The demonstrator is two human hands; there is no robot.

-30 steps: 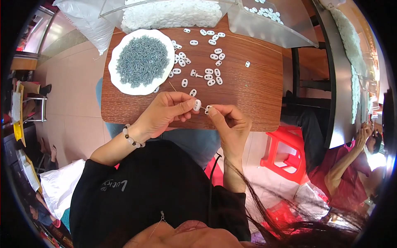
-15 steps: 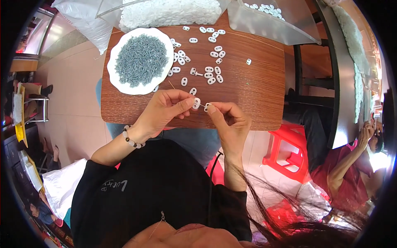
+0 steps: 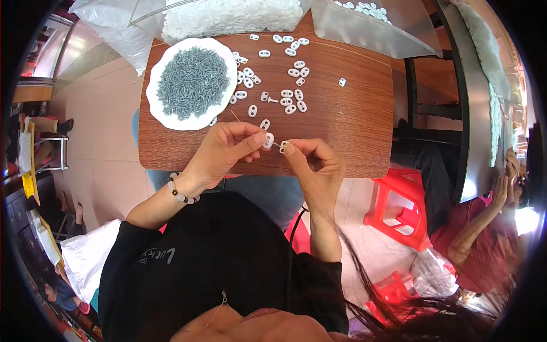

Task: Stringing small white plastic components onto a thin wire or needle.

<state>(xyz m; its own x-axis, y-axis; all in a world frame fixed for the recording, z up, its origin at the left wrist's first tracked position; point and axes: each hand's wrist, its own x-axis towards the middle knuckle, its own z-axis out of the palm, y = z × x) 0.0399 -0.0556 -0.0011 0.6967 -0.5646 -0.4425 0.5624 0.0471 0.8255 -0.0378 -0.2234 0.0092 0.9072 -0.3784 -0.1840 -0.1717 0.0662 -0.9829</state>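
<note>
Above the near edge of the brown table (image 3: 353,128), two bare hands meet, each grasping one white piece. The left hand (image 3: 231,147) pinches an upright oval link (image 3: 268,141) between thumb and fingers. The right hand (image 3: 320,168) pinches a second link (image 3: 283,147), partly hidden by its thumb. Both pieces lie between the two hands, at the fingertips, joined by one thin threaded shaft (image 3: 276,143). One slender stick (image 3: 235,115) juts toward the far left from beside the left hand; whether it is held, I cannot tell.

Beyond the hands, roughly thirty loose white pieces (image 3: 252,111) are scattered, some partly hidden. Five sit in a cluster near the centre, four just beyond it, five more farther still, and one alone on the right. A single pale pin (image 3: 273,101) lies left of the five-piece cluster. At the far left stands one scalloped white plate (image 3: 154,97) heaped with grey-blue screws (image 3: 194,82), too many to count. Two clear bins (image 3: 364,37) with white pieces stand at the far side.
</note>
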